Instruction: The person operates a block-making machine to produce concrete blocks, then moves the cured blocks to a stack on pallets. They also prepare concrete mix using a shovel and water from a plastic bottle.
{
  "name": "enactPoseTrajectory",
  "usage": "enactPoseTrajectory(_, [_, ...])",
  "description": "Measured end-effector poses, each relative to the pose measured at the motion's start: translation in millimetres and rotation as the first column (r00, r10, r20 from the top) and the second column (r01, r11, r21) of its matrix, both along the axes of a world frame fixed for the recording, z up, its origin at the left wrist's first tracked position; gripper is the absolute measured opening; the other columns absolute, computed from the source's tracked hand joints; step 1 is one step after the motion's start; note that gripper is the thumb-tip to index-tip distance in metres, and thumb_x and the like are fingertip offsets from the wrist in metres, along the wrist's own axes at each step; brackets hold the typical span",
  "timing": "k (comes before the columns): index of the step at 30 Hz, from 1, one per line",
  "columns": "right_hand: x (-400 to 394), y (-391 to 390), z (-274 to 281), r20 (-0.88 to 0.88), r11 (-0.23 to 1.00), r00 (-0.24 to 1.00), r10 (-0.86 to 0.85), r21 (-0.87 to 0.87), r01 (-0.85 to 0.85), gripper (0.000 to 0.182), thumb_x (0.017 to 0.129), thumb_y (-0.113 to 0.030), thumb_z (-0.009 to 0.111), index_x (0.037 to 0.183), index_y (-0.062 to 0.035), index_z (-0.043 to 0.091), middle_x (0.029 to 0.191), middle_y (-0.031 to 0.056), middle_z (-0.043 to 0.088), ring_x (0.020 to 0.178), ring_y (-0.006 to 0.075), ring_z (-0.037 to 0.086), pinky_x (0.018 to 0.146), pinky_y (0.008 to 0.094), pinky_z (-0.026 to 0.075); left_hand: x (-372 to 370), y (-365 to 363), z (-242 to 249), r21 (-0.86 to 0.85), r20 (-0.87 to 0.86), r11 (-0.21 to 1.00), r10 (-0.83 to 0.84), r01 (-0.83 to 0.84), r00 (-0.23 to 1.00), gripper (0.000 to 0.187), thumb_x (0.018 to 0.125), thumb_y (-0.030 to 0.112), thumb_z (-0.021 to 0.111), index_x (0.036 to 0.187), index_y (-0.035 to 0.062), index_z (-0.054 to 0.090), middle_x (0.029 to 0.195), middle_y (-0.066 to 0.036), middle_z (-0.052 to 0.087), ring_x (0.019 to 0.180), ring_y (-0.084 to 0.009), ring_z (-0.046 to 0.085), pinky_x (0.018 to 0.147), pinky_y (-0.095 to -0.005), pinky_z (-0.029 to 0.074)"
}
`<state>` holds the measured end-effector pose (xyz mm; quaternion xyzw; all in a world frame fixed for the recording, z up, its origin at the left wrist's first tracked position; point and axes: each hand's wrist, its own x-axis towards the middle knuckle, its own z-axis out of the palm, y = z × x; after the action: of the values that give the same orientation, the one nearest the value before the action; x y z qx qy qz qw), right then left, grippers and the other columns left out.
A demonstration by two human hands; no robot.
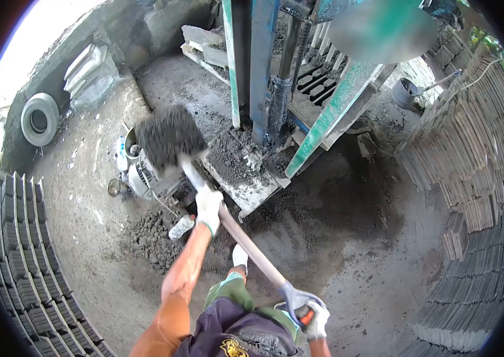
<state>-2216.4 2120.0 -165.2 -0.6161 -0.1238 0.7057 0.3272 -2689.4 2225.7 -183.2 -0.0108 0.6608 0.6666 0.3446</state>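
Observation:
A shovel (255, 250) slants across my front, its blade end up and to the left. Dark, damp-looking grit (171, 137) heaps over the blade and hides it; this end is a little blurred. My left hand (208, 208), in a white glove, wraps round the shaft below the blade. At the lower end my right hand (318, 321), also gloved, grips the grey D-shaped handle (292, 297). Just right of the loaded blade lies a metal plate (252, 195), strewn with more dark grit, at the foot of a green and blue machine frame (264, 71).
A motor (140, 181) stands under the blade, near a plastic bottle (181, 227) and loose lumps (153, 241). Block-like racks (22, 256) line the left. Stacked boards (466, 131) rise on the right. A tyre (40, 119) leans on the wall; a bucket (405, 93) stands behind.

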Motion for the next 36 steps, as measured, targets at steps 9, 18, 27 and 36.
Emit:
enactPoseTrajectory(9, [-166,51,142,-0.467,0.979,0.881,-0.072,-0.202,-0.026,0.014,0.095,-0.019,0.064,0.102,-0.0066,0.063,0.079,0.0033,0.067,0.063,0.0150,0.063,0.057,0.0294,0.053,-97,167,162,0.136,-0.302,0.965,-0.175,0.224,0.937,0.014,0.081,0.012,0.066,0.087,0.0008,0.060,0.067,-0.004,0.057,0.055,-0.0165,0.058,0.048,-0.0344,0.047])
enactPoseTrajectory(18, [119,-11,48,0.095,0.988,0.990,0.100,-0.129,-0.087,0.015,0.085,-0.011,0.069,0.097,-0.0029,0.066,0.074,0.0054,0.064,0.056,0.0164,0.060,0.050,0.0269,0.050,133,-30,19,0.200,0.346,0.979,-0.100,0.031,0.933,0.017,0.086,0.008,0.067,0.091,0.0096,0.051,0.067,-0.004,0.051,0.051,-0.0218,0.055,0.050,-0.0400,0.054])
enactPoseTrajectory(27, [296,13,115,0.378,0.918,0.862,0.339,0.068,-0.391,0.020,0.080,-0.002,0.073,0.097,0.0055,0.067,0.065,0.0087,0.063,0.046,0.0181,0.058,0.043,0.0314,0.048,358,-214,-86,-0.145,0.556,0.947,0.317,-0.286,0.769,0.031,0.082,0.002,0.070,0.108,0.0040,0.052,0.078,-0.012,0.057,0.060,-0.0281,0.061,0.058,-0.0495,0.060])
enactPoseTrajectory(36, [202,47,194,0.406,0.642,0.695,0.593,0.283,-0.713,0.039,0.077,0.004,0.078,0.113,0.0046,0.062,0.077,0.0097,0.068,0.051,0.0170,0.062,0.047,0.0321,0.051,405,-296,-73,-0.039,0.661,0.895,0.356,-0.444,0.660,0.061,0.083,0.008,0.073,0.131,0.0286,0.042,0.117,-0.004,0.051,0.099,-0.0250,0.056,0.079,-0.0536,0.057])
